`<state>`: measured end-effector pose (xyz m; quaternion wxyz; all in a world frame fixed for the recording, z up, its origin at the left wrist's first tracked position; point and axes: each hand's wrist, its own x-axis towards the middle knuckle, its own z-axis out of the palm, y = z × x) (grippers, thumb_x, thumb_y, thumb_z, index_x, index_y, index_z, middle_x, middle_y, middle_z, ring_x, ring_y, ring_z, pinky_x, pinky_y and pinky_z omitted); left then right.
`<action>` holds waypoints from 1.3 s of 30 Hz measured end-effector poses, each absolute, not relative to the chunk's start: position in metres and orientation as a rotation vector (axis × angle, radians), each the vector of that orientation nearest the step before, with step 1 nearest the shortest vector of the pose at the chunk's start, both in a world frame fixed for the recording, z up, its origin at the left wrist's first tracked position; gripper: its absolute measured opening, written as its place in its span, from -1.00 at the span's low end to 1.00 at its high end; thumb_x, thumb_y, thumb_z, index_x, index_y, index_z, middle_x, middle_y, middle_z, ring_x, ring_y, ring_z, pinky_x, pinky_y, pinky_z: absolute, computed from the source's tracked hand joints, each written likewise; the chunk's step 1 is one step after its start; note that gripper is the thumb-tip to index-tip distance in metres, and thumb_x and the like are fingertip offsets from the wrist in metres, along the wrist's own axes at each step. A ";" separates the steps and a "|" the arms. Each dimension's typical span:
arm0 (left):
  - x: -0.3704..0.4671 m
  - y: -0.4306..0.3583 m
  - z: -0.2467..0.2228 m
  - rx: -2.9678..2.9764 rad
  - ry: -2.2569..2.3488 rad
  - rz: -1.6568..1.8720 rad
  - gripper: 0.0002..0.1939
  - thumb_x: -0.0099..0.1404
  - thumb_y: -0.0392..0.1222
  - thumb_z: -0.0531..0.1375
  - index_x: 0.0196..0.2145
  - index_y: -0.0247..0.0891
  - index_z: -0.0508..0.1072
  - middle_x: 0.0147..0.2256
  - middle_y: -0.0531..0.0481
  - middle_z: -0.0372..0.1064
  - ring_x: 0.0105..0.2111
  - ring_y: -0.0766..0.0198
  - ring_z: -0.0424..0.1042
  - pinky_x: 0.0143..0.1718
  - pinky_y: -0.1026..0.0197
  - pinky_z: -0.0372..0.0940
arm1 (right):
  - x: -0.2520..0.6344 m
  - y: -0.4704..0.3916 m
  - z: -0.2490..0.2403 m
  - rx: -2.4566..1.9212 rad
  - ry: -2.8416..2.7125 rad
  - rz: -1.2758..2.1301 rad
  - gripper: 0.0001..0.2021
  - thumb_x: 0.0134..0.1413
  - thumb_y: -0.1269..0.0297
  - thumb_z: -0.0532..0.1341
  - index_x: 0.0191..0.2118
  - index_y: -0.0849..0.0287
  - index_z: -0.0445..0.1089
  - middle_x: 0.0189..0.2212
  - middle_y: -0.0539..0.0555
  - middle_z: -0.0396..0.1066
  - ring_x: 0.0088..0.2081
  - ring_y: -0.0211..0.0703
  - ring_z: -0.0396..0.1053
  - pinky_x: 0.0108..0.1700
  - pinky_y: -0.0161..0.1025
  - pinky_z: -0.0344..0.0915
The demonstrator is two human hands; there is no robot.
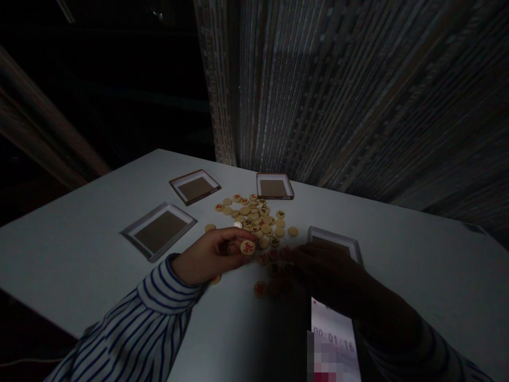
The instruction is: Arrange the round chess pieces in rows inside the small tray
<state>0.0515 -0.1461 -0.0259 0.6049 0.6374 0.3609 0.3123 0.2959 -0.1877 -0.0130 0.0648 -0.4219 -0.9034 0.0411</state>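
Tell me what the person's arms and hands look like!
The left sleeve is long and whitish with dark blue stripes, and its cuff is striped too. The left hand and right hand wear no gloves. The right sleeve looks striped, but shadow hides its colours.

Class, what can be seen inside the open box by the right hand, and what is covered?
Inside the box, a dark strip of its floor shows. The right hand covers the rest, so anything lying there cannot be seen.
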 end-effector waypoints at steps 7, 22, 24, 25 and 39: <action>0.051 -0.147 -0.028 1.611 0.873 0.671 -0.63 0.09 -0.22 0.23 -0.12 -0.34 0.41 -0.27 -0.08 0.47 -0.31 0.30 0.42 -0.27 0.24 0.33 | 0.298 -0.188 -0.015 -1.190 -2.710 0.096 -0.77 0.14 0.36 0.07 -0.09 0.18 0.33 -0.34 0.09 0.46 -0.38 -0.22 0.36 -0.39 -0.28 0.17; 0.042 -0.141 -0.025 2.262 0.751 0.554 -0.71 0.18 -0.17 0.22 -0.13 -0.25 0.49 -0.18 -0.13 0.33 -0.15 0.19 0.33 -0.09 0.13 0.26 | 0.294 -0.189 -0.013 -1.283 -2.750 0.144 -0.85 0.15 0.35 0.08 -0.19 0.20 0.35 -0.37 0.07 0.43 -0.38 -0.18 0.33 -0.38 -0.25 0.15; 0.040 -0.140 -0.025 2.383 0.785 0.474 -0.70 0.19 -0.14 0.21 -0.10 -0.18 0.49 -0.12 -0.16 0.29 -0.10 0.13 0.28 -0.06 0.06 0.23 | 0.294 -0.189 -0.012 -1.278 -2.753 0.140 -0.86 0.15 0.34 0.08 -0.22 0.19 0.35 -0.37 0.06 0.43 -0.37 -0.18 0.33 -0.38 -0.26 0.14; 0.038 -0.140 -0.025 2.447 0.795 0.441 -0.68 0.19 -0.12 0.21 -0.08 -0.14 0.49 -0.06 -0.17 0.26 -0.05 0.08 0.25 -0.02 0.00 0.19 | 0.294 -0.189 -0.012 -1.275 -2.749 0.134 -0.87 0.15 0.34 0.08 -0.24 0.19 0.35 -0.38 0.06 0.43 -0.38 -0.18 0.33 -0.38 -0.26 0.14; 0.034 -0.141 -0.041 2.687 0.796 0.278 -0.69 0.15 -0.04 0.24 -0.11 0.04 0.49 0.27 -0.05 -0.16 0.17 -0.19 -0.06 0.07 -0.25 -0.01 | 0.295 -0.190 -0.019 -1.144 -2.741 0.196 -0.84 0.18 0.31 0.09 -0.15 0.19 0.32 -0.34 0.08 0.41 -0.36 -0.22 0.33 -0.38 -0.29 0.16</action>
